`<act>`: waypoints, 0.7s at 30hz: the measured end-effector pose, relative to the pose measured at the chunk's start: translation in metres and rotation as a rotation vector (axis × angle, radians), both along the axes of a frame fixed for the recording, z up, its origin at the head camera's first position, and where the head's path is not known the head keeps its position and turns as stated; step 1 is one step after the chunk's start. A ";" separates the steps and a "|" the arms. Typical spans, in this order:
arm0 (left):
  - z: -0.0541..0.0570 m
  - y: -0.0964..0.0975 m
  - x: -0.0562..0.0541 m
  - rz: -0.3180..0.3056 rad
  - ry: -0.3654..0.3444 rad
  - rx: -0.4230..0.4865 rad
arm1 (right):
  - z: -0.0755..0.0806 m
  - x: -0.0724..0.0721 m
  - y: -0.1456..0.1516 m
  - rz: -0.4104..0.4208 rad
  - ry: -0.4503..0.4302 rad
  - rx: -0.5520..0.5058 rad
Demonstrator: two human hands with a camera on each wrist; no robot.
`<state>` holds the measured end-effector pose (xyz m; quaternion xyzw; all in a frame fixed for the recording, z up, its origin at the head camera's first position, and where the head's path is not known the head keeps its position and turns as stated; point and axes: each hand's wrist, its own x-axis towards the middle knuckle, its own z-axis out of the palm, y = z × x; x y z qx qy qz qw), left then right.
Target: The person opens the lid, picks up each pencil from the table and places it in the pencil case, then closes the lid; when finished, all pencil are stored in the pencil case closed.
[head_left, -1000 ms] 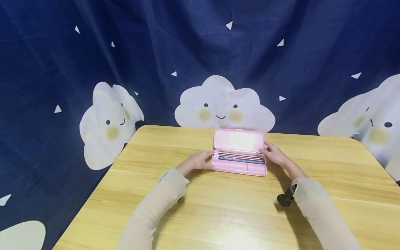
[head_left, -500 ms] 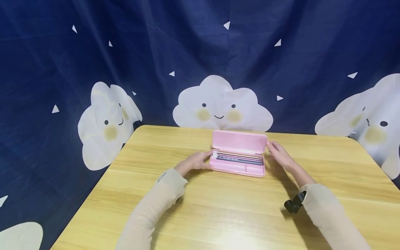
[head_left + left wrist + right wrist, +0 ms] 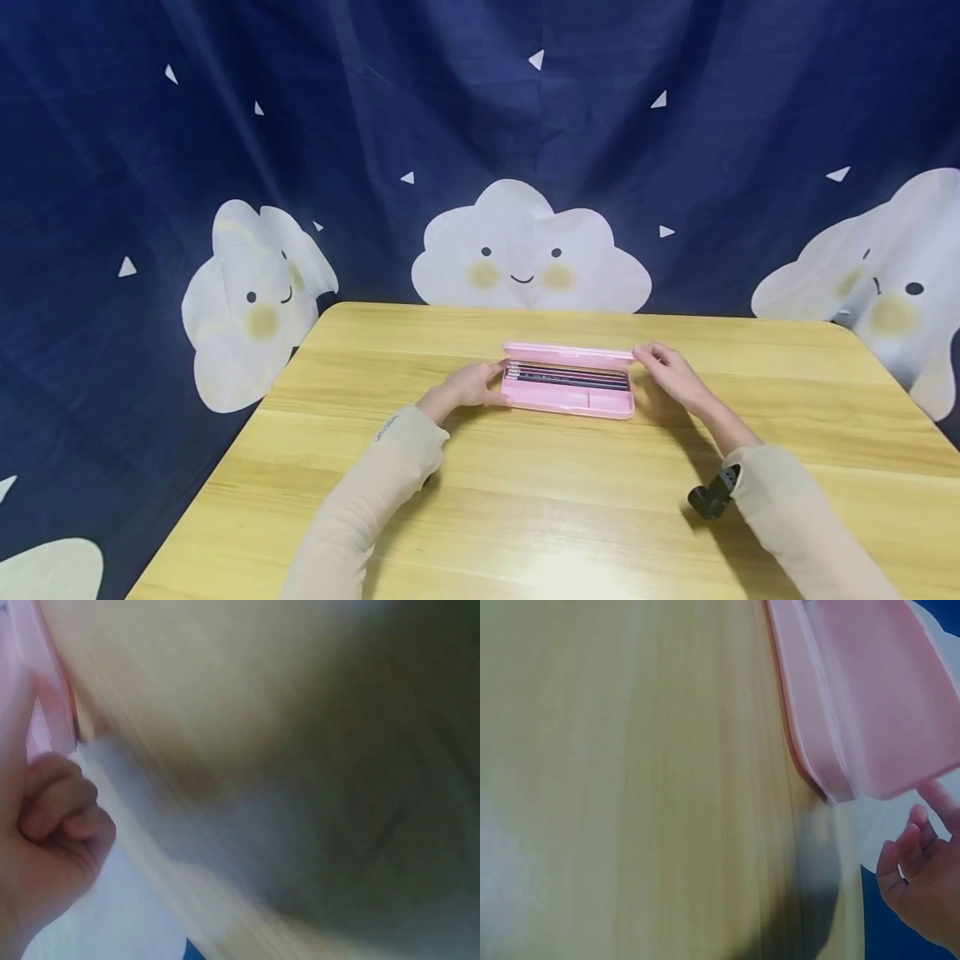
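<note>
A pink pencil case (image 3: 555,402) lies on the table with its hinged lid (image 3: 567,354) raised partway, tilted forward over the base. Several dark pencils (image 3: 568,377) with pale ends lie side by side in its rear compartment. At the left end my left hand (image 3: 467,386) holds the base between thumb and forefinger; in the left wrist view its other fingers are curled. My right hand (image 3: 671,373) pinches the lid's right edge. In the right wrist view, a fingertip touches the lid's corner, and the other fingers bend loosely below it.
The wooden table (image 3: 525,492) extends on all sides of the case. Behind it hangs a dark blue curtain (image 3: 360,125) printed with white clouds. A black wrist camera (image 3: 712,493) sticks out beneath the right sleeve.
From leaning back, the lid has swung up and forward towards the base. My right hand has shifted to the lid's outer edge and moved with it. The left hand stays at the case's left end.
</note>
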<state>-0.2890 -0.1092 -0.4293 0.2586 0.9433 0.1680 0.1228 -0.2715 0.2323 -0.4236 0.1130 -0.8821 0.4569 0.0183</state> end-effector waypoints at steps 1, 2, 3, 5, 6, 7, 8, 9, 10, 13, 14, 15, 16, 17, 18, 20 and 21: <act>-0.001 -0.001 -0.001 -0.008 -0.008 0.036 | 0.000 0.001 0.001 0.019 -0.001 0.009; -0.002 -0.003 -0.001 -0.019 -0.008 0.077 | 0.000 0.001 0.002 0.038 -0.006 0.019; -0.003 -0.005 -0.002 -0.027 -0.012 0.118 | 0.000 0.002 0.003 0.061 -0.014 0.030; -0.005 -0.009 -0.003 -0.011 -0.037 0.207 | 0.000 0.003 0.004 0.110 -0.039 0.052; -0.005 -0.010 -0.003 0.008 -0.040 0.243 | 0.000 0.003 0.005 0.132 -0.049 0.063; -0.005 -0.012 -0.003 0.035 -0.040 0.272 | 0.000 0.004 0.006 0.152 -0.061 0.071; -0.005 -0.012 -0.003 0.060 -0.026 0.284 | 0.000 0.004 0.007 0.169 -0.069 0.078; -0.005 -0.013 -0.003 0.090 -0.020 0.296 | -0.001 0.005 0.008 0.188 -0.076 0.083; -0.005 -0.013 -0.003 0.118 -0.013 0.305 | -0.001 0.005 0.009 0.202 -0.084 0.087; -0.003 -0.012 -0.004 0.154 0.004 0.306 | -0.003 0.007 0.013 0.235 -0.102 0.095; -0.002 -0.012 -0.004 0.144 -0.009 0.309 | -0.003 0.007 0.013 0.245 -0.106 0.096; -0.002 -0.011 -0.004 0.129 -0.028 0.310 | -0.003 0.007 0.014 0.254 -0.106 0.099; -0.002 -0.011 -0.004 0.109 -0.047 0.304 | -0.004 0.008 0.014 0.261 -0.102 0.109; -0.002 -0.010 -0.004 0.086 -0.064 0.304 | -0.004 0.009 0.014 0.268 -0.097 0.117; -0.002 -0.010 -0.004 0.063 -0.081 0.304 | -0.004 0.009 0.014 0.275 -0.089 0.130; -0.004 -0.009 -0.005 0.013 -0.100 0.297 | -0.005 0.010 0.014 0.300 -0.073 0.147; -0.005 -0.009 -0.005 -0.004 -0.101 0.291 | -0.006 0.011 0.013 0.311 -0.063 0.160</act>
